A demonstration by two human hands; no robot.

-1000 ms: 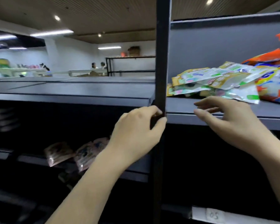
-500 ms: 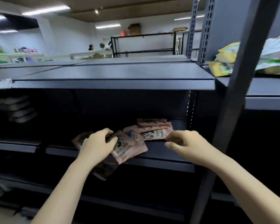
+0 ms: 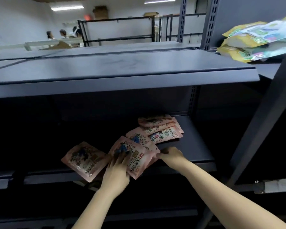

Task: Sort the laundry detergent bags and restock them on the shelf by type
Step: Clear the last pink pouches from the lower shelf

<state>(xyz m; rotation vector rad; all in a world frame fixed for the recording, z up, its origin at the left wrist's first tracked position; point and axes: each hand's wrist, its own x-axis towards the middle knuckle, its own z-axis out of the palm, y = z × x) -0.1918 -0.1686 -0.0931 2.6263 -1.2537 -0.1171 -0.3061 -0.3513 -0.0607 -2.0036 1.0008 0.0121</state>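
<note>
Down on the dark middle shelf [image 3: 188, 146], the left hand [image 3: 116, 172] presses straight fingers on a pink detergent bag [image 3: 135, 157] while the right hand [image 3: 171, 154] pinches that bag's edge at 3 o'clock. Another pink bag [image 3: 84, 158] lies at its 9 o'clock; a small pink pile [image 3: 160, 129] sits at 1 o'clock, and yellow-green bags [image 3: 254, 42] rest on the upper right shelf.

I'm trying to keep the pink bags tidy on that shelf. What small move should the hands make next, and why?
Probably slide the front pink bag back toward the stacked pink bags. The left hand rests on it and the right hand pinches its right edge, yet its front corner hangs over the shelf lip, apart from the stack. Another pink bag to the left also overhangs.
</note>
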